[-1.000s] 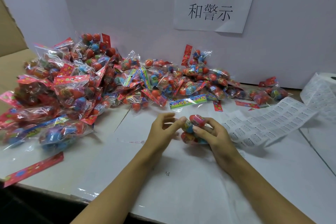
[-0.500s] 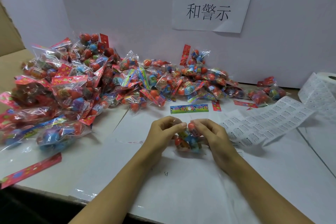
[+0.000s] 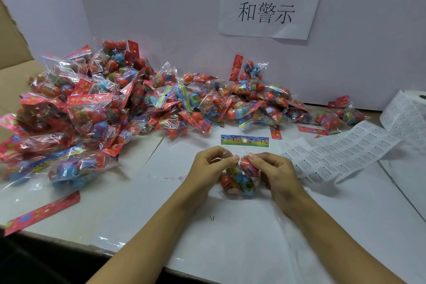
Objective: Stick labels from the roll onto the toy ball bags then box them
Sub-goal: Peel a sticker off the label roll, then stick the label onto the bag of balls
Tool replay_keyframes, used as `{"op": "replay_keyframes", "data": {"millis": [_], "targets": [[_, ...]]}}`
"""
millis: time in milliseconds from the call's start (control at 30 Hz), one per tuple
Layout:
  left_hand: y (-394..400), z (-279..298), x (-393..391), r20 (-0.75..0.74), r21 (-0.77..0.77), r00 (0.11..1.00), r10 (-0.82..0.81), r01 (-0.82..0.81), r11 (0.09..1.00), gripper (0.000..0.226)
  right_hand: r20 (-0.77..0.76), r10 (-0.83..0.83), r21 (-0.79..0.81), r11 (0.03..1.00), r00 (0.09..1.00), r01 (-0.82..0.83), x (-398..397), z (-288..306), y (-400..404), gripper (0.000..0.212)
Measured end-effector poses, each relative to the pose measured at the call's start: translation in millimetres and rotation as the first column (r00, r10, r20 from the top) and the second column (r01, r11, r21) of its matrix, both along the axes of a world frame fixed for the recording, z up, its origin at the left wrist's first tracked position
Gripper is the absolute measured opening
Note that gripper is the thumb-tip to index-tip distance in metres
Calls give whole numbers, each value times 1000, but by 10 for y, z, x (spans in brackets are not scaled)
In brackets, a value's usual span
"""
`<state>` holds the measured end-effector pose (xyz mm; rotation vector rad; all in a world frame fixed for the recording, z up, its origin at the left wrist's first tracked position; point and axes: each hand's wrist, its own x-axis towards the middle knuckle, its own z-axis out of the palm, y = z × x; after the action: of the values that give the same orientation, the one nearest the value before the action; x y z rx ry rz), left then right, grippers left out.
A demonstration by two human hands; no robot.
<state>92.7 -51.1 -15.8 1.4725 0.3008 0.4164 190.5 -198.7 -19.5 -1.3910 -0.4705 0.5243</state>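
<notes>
- White tabletop (image 3: 242, 249) nearest the viewer, covered with sheets of white paper; two bare forearms reach in from the bottom edge.
- Left hand (image 3: 208, 167), fingers curled, pinches the clear film at the top of a small clear plastic bag of red, pink and blue toy balls (image 3: 239, 180).
- Right hand (image 3: 274, 172), fingers curled too, grips the same bag from the other side; thumb and forefinger meet those of the left hand over a pink ball.
- The bag sits on the tabletop between the two hands, its lower balls resting on the paper.
- Whether a label is already on this bag: cannot tell.
- Just beyond the hands, a blue printed cardboard header strip (image 3: 244, 141) lies flat.
- A long red printed header strip (image 3: 43, 213) lies near the left front edge of the tabletop.
- To the right, a long white sheet of small printed labels (image 3: 341, 154) runs unrolled across the tabletop up to a white label roll (image 3: 408, 113) at the far right edge.
- Farther back, a large heap of clear bags filled with red and blue toy balls (image 3: 119, 104) spreads from the left side to the middle, thinning towards the right.
- Brown cardboard flap (image 3: 11, 41) at the far left.
- Behind all, a white wall panel (image 3: 161, 18) with a white paper sign bearing Chinese characters (image 3: 267, 4).
</notes>
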Motion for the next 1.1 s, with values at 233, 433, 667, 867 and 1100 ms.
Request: {"op": "replay_keyframes", "data": {"millis": [233, 433, 667, 867, 1100], "targets": [[-17, -6, -27, -4, 3, 1000, 12, -12, 1000, 44, 29, -31, 4, 1000, 999, 31, 4, -5, 4, 30], [-2, -33, -2, 42, 241, 962, 271, -273, 931, 64, -53, -65, 81, 994, 996, 69, 8, 31, 30, 57], [43, -59, -26, 344, 636, 856, 386, -515, 575, 26, -95, -68, 78, 994, 993, 75, 11, 34, 19, 53], [-403, -65, -139, 125, 902, 904, -410, 68, 427, 34, -271, -30, 228, 969, 962, 95, 47, 153, -21, 60], [-456, -41, -191, -151, 934, 897, -415, 267, 237, 41, -436, 116, 562, 810, 892, 169, 200, 427, -320, 59]]}}
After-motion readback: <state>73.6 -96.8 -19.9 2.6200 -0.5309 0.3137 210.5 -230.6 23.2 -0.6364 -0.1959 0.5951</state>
